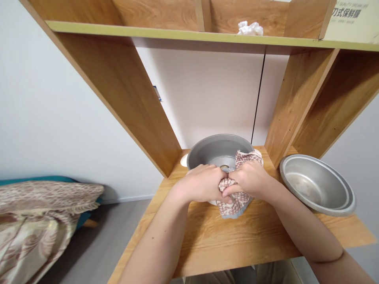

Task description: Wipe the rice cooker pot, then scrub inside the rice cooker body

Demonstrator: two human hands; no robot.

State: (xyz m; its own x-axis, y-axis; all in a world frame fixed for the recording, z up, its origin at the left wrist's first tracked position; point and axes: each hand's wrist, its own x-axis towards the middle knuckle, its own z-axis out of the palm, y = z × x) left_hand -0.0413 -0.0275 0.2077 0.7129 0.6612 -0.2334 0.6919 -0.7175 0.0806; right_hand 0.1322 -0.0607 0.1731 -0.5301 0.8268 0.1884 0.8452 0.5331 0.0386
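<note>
The left hand (204, 183) and right hand (251, 179) both clutch the brown-and-white patterned cloth (235, 205) at the 6 o'clock rim of the round grey metal pot (219, 150); a hard tug could drag it off the wooden table (225, 240).

One head-worn view here, looking forward and down from close above the left hand (204, 183), facing the wooden bench (225, 236) beyond.
</note>
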